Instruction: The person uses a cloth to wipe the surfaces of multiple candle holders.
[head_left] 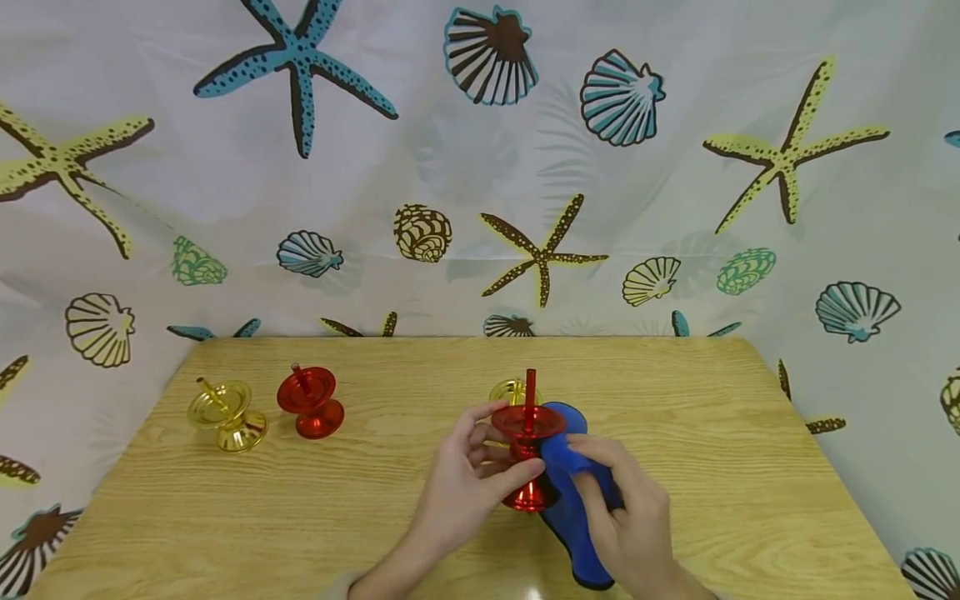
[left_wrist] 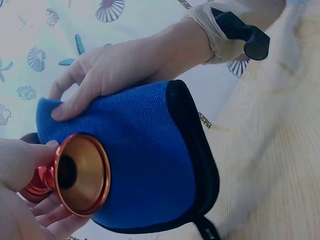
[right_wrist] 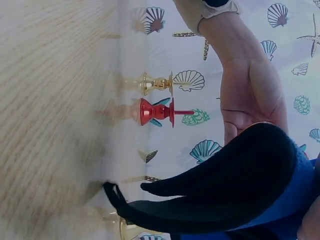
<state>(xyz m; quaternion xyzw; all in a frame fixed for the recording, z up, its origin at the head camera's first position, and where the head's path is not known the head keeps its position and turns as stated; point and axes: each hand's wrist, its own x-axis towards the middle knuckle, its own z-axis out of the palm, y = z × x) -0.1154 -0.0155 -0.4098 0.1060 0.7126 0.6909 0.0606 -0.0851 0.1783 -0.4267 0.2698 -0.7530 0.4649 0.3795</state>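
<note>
My left hand (head_left: 461, 483) grips a shiny red metal candle holder (head_left: 529, 423) by its stem, thumb in front and fingers behind. The holder stands upright above the table, its thin tube pointing up. In the left wrist view, the hollow underside of its base (left_wrist: 85, 175) shows golden inside. My right hand (head_left: 637, 521) pinches a blue cloth (head_left: 573, 525) with black edging against the holder's right side. The cloth hangs down folded, and its black loop (right_wrist: 114, 196) shows in the right wrist view. Part of the holder's stem is hidden by fingers.
A gold candle holder (head_left: 504, 388) stands just behind the held one, partly hidden. On the table's left side stand another gold holder (head_left: 242, 429) and a red holder (head_left: 319, 419). The wooden table (head_left: 405, 375) ends at a hanging sheet (head_left: 360, 183) printed with shells and starfish.
</note>
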